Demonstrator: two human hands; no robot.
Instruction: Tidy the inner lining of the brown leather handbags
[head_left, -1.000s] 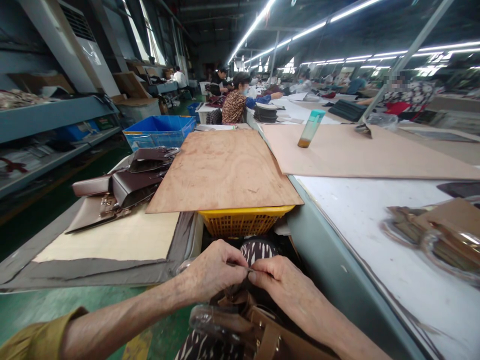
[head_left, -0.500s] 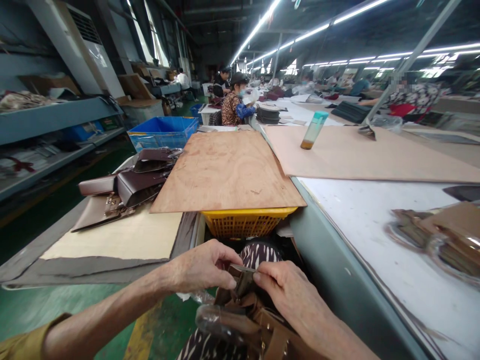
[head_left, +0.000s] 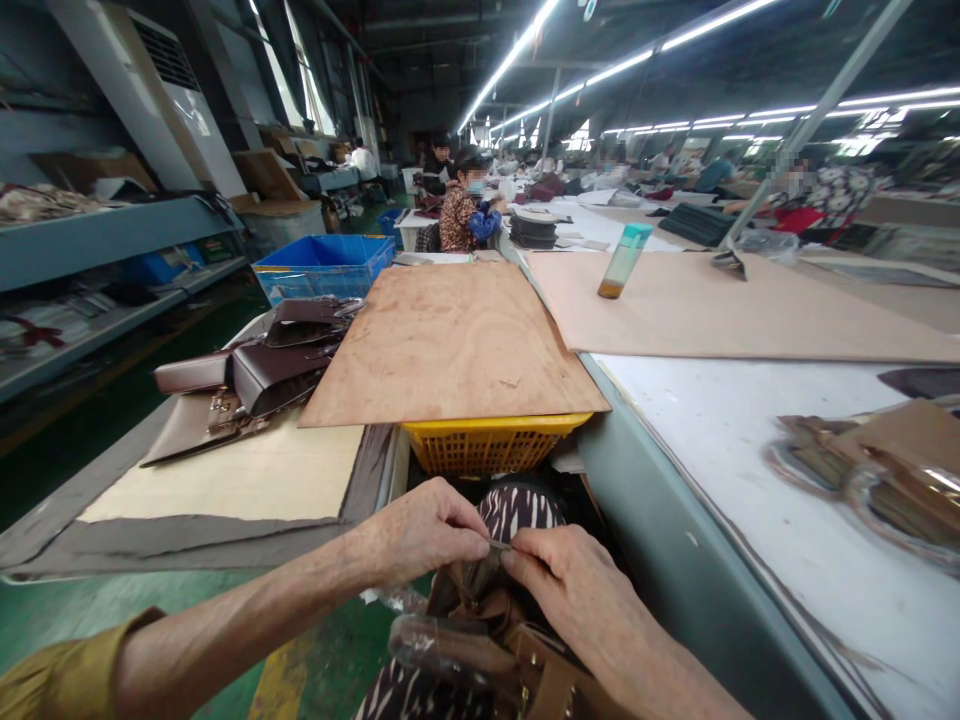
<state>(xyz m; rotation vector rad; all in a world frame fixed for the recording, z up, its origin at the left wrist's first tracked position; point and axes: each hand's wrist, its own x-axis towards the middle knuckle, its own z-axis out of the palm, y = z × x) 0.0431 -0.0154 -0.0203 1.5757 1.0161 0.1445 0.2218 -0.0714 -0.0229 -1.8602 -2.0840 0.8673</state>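
My left hand [head_left: 424, 535] and my right hand [head_left: 570, 590] meet low in the view, over my lap. Both pinch the same small piece of a brown leather bag [head_left: 517, 650] between thumb and fingers. The bag lies on my zebra-patterned lap [head_left: 517, 505], and clear plastic wrap [head_left: 431, 635] covers one of its straps. What exactly sits between the fingertips is too small to tell.
A plywood board [head_left: 450, 340] lies on a yellow basket [head_left: 487, 445] straight ahead. Dark brown bags [head_left: 262, 365] sit on a side table to the left, a blue crate [head_left: 326, 260] behind them. A white worktable [head_left: 750, 460] with wrapped leather parts [head_left: 877, 470] and a bottle [head_left: 620, 260] is on the right. Other people work further back.
My fingertips have closed together again on the bag's small piece after spreading it slightly half a second ago. The bag has hardly moved.
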